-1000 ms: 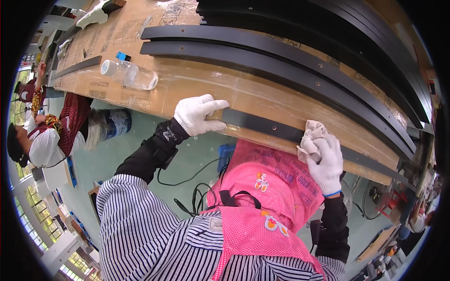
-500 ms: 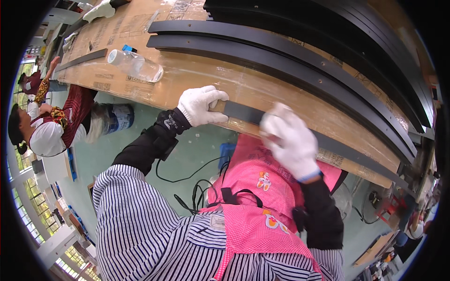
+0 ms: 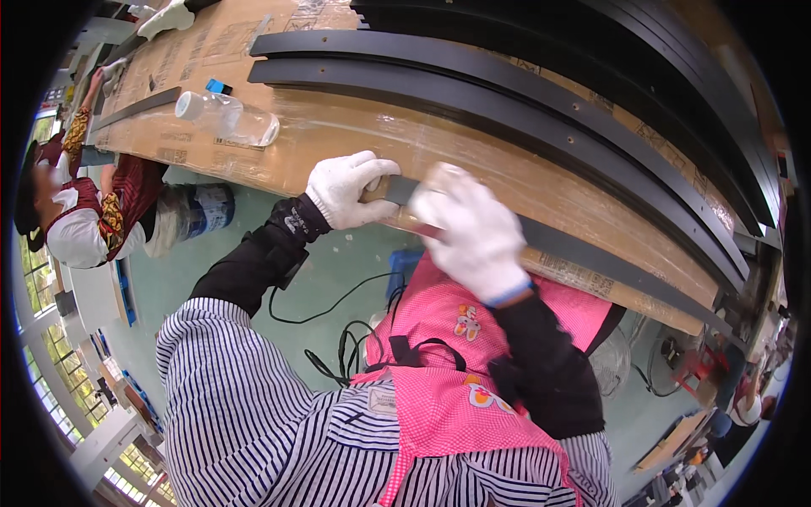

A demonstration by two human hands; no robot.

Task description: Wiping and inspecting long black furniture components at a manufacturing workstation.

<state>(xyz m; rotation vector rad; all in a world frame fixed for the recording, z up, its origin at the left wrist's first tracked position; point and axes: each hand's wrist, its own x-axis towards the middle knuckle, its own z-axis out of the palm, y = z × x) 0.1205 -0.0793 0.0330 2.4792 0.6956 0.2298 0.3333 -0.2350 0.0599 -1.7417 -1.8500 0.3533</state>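
A long black strip (image 3: 608, 262) lies along the near edge of the cardboard-covered table (image 3: 355, 135). My left hand (image 3: 346, 190), in a white glove, grips the strip's left end at the table edge. My right hand (image 3: 473, 228), also gloved and blurred by motion, presses on the strip just to the right of the left hand, almost touching it. It is closed over a pale cloth that is mostly hidden under the fingers. I wear a striped shirt and a pink apron.
Several more long black curved strips (image 3: 507, 93) lie farther back on the table. A clear plastic bottle (image 3: 228, 118) lies on its side at the left, with a small blue item (image 3: 218, 86) beside it. Another person (image 3: 76, 228) is at the far left. Cables (image 3: 338, 338) lie on the green floor.
My right hand has slid left along the black strip with the cloth, from far right to right beside my left hand. The left hand has kept its grip.
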